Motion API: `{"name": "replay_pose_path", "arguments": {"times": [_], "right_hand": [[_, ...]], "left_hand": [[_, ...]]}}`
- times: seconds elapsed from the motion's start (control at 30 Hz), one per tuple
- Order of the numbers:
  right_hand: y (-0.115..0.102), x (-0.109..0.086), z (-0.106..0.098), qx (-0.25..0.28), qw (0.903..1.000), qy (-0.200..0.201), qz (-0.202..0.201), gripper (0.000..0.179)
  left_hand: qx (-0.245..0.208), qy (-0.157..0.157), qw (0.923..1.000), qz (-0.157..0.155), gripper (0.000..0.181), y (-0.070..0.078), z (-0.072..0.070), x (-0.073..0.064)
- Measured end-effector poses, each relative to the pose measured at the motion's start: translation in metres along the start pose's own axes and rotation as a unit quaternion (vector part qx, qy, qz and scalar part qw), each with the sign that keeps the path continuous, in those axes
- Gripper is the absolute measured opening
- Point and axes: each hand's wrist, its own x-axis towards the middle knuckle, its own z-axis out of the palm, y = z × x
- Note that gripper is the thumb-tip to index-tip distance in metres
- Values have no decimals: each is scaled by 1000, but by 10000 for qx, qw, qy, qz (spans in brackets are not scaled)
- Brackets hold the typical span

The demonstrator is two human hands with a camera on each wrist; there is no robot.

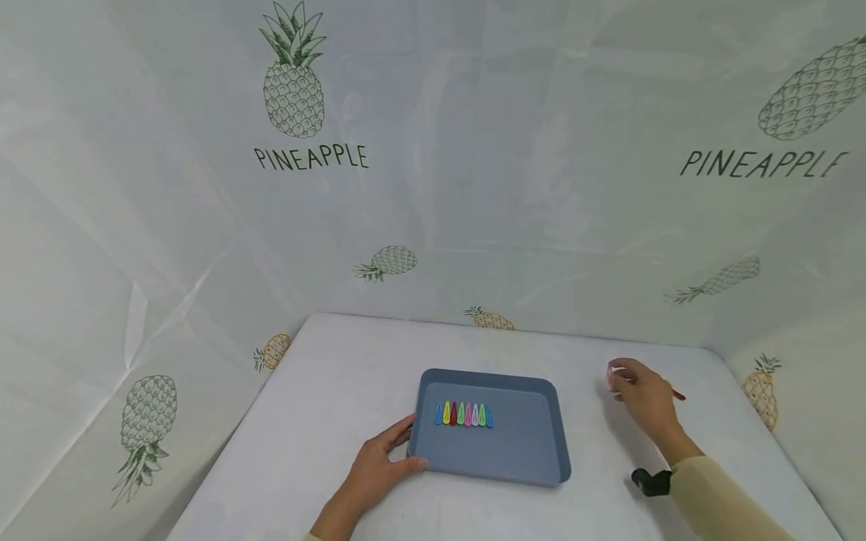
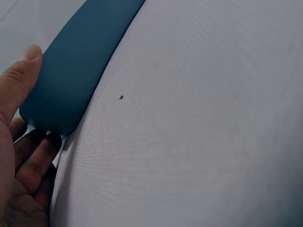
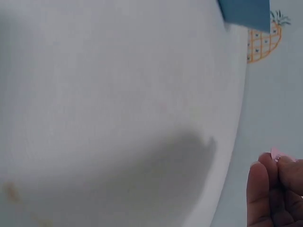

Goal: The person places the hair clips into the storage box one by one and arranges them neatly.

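Note:
A blue-grey tray (image 1: 501,454) lies on the white table. On its left side stands a row of several colourful snap hair clips (image 1: 464,415), placed side by side. My left hand (image 1: 379,466) grips the tray's near left corner, the thumb at the near rim and the other fingers along the left side. In the left wrist view, the fingertips reach to the lower edge of the tray wall (image 2: 71,71). Right of the tray, my right hand (image 1: 643,394) pinches a small pink hair clip (image 3: 279,154) between thumb and fingertips, above the table, mostly hidden by them.
A red, narrow thing (image 1: 679,394) shows just behind my right hand, partly covered by it. A black strap piece (image 1: 651,482) sits at the right wrist. White sheets with pineapple prints (image 1: 294,98) hang behind and beside the table (image 1: 352,353).

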Motion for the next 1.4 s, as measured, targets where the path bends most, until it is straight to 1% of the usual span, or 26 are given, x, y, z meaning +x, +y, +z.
{"name": "replay_pose_path", "arguments": {"times": [0.2,0.33,0.57,0.7,0.83,1.17,1.4], "right_hand": [[-12,-6,6,218,9997,135,-28,23],[-20,-11,7,244,9994,215,-90,21],[-40,-16,11,462,9984,316,-113,19],[-53,-19,13,420,9986,297,-89,20],[-61,-20,16,347,9989,282,-118,19],[-82,-25,27,521,9982,224,-211,20],[-94,-26,39,804,9964,112,-262,20]], "left_hand": [[-29,-8,10000,4,86,-2,1,0],[-44,-14,10000,-5,86,-2,1,0],[-49,-4,10000,-33,87,1,-1,-1],[-33,8,10000,-85,86,3,-1,-2],[30,14,10000,-94,86,4,-1,-2],[3,-24,10000,-45,86,2,-1,0],[25,-5,10000,-10,86,3,-1,-1]]}}
